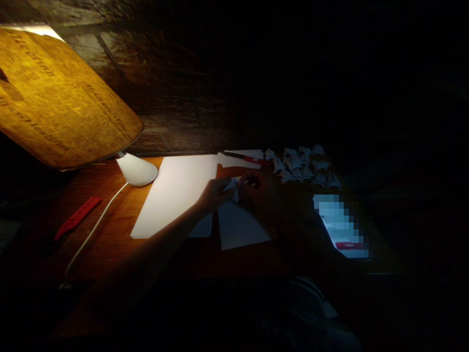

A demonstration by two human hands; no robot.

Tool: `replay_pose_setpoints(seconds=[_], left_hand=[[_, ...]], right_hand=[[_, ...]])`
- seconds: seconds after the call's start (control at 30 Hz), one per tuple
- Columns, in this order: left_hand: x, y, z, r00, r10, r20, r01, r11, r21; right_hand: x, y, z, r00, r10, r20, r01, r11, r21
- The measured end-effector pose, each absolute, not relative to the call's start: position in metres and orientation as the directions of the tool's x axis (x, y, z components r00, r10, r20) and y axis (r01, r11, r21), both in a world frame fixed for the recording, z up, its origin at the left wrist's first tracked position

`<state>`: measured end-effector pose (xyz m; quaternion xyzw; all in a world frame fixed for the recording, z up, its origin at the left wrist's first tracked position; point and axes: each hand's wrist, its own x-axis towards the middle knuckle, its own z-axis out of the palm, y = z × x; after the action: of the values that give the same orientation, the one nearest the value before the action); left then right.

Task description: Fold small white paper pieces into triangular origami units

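Note:
Between my two hands, near the middle of the head view, is a small piece of folded white paper (235,189) with pointed corners. My left hand (215,190) pinches it from the left side. On its right side, my right hand (258,187) has its fingers bent and pressed onto the paper's edge; it is dim there and the fingertips are partly in shadow. Just below the hands lies a loose white sheet (244,230). A stack of white paper (176,195) rests to the left, partly behind my left forearm.
Several folded paper pieces (292,162) cluster at the back right, beside a red-handled tool with a dark blade (252,160). A lit phone (339,225) lies at the right. A lamp base (138,170), its white cord (97,227) and a red-handled object (78,216) occupy the left.

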<state>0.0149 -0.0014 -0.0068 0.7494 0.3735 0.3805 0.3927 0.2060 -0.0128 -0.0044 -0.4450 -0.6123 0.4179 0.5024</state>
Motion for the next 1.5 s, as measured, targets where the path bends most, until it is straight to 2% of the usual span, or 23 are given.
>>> replay_pose_setpoints(seconds=[0.27,0.4,0.93,1.5], left_hand=[[0.015,-0.0023,-0.0094,0.406,0.883,0.234,0.252,-0.354,0.9],[0.0145,-0.0031,-0.0088,0.417,0.868,0.269,0.236,-0.389,0.89],[0.016,-0.0031,-0.0019,0.46,0.827,0.324,0.353,-0.505,0.787],[0.016,-0.0045,-0.0001,0.465,0.815,0.345,0.345,-0.526,0.778]], right_hand=[[0.2032,-0.0126,-0.0043,-0.079,0.957,0.278,0.139,0.287,-0.948],[0.203,-0.0134,-0.0029,-0.074,0.958,0.277,0.137,0.285,-0.949],[0.2031,-0.0175,-0.0015,-0.026,0.976,0.217,0.22,0.217,-0.951],[0.2019,-0.0169,-0.0003,-0.057,0.973,0.224,0.215,0.231,-0.949]])
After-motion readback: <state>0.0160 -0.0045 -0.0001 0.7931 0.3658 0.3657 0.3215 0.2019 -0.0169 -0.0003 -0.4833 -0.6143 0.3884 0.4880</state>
